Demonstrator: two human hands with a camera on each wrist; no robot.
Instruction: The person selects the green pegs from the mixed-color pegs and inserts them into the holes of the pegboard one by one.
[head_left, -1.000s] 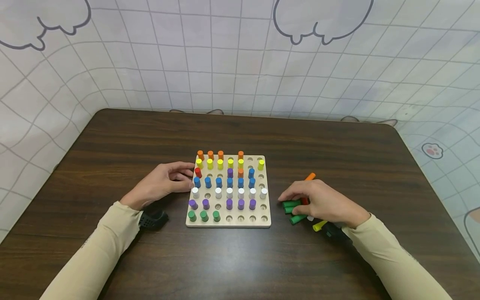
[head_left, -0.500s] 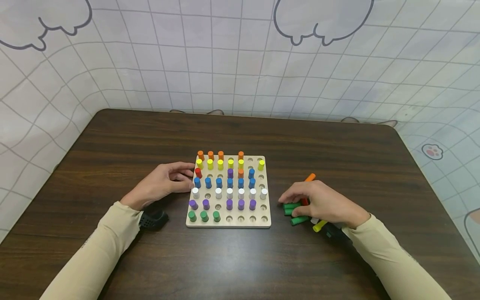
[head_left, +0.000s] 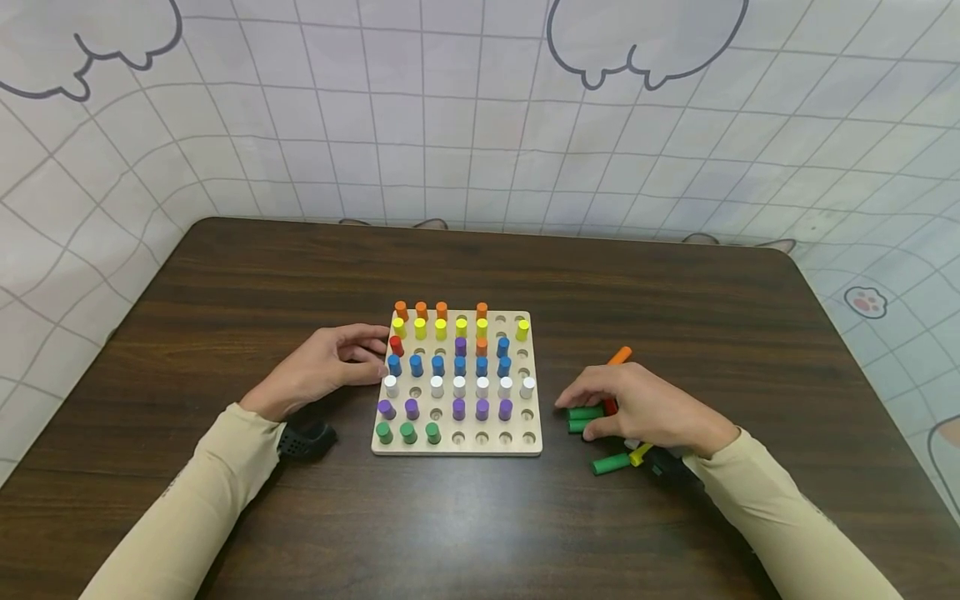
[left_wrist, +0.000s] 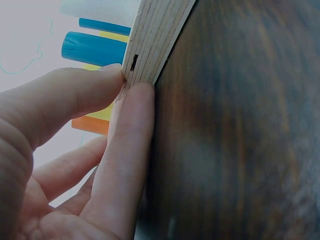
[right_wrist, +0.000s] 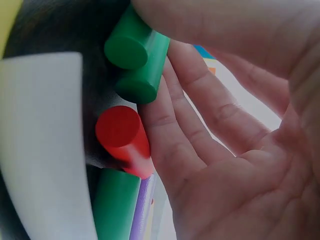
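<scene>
Pegboard (head_left: pixel 493 423) lies on the desk (head_left: pixel 450 533), its left edge pinched by your left grip (head_left: pixel 330 367); your right grip (head_left: pixel 641 404) arches low over green pegs (head_left: pixel 583 413), whether pinching one I cannot tell.

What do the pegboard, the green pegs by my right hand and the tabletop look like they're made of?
Pegboard: probably plywood, pale and matte; its edge shows thin stacked layers.
Green pegs: painted wood or plastic, I can't tell which; they look smooth, satiny and evenly coloured.
Tabletop: wood or wood-look laminate, given its dark streaked grain and soft sheen.
</scene>
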